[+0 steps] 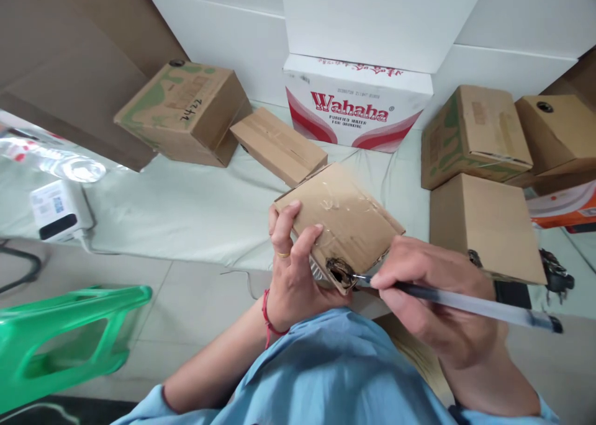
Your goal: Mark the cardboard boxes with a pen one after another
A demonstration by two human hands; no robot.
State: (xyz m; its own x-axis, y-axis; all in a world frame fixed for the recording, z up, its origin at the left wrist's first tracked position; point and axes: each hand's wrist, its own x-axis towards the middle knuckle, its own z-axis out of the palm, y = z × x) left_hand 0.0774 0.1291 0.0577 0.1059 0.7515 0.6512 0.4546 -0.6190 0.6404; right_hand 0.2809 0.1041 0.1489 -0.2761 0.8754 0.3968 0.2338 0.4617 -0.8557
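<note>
A small cardboard box [347, 211] is tilted up close to my body, with clear tape across its face. My left hand [298, 267] grips its left side, two fingers over the face and the thumb below. Near the lower corner is a dark, rough-edged hole [341, 273]. My right hand [433, 288] is closed around a pen [475, 302] with a clear barrel and black end. The pen's tip meets the right edge of that hole; whether it reaches inside I cannot tell.
On the pale green cloth [186, 208] stand several cardboard boxes, including a long box [279, 144], a printed box [186, 111] and a plain box [487, 226]. A white Wahaha carton [356, 105] is behind. A white device [60, 208] lies left, above a green stool [74, 338].
</note>
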